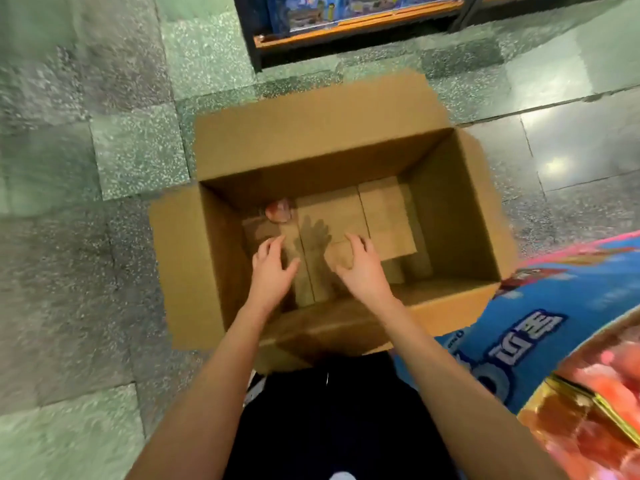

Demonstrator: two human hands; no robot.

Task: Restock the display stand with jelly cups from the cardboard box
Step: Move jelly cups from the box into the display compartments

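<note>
Fingers (265, 245) of my left hand (272, 268) are spread loose and grip nothing. Those of my right hand (362, 265) are a little bent and also grip nothing. Both hands hang down inside the box (450, 209), over its bottom flaps; I cannot tell whether the fingertips touch the cardboard. I see one pinkish jelly cup (280, 210) lying on the box bottom just beyond my left fingertips, apart from them and well left of my right fingers. Right of my right fingers, outside the box, stands the stand (540, 327) with its blue printed side. Pink and red goods (595, 375) fill it on the near side, too blurred for me to make out. Far beyond both hands, across the green floor (86, 237), I see a shelf (346, 26) with blue packs.
</note>
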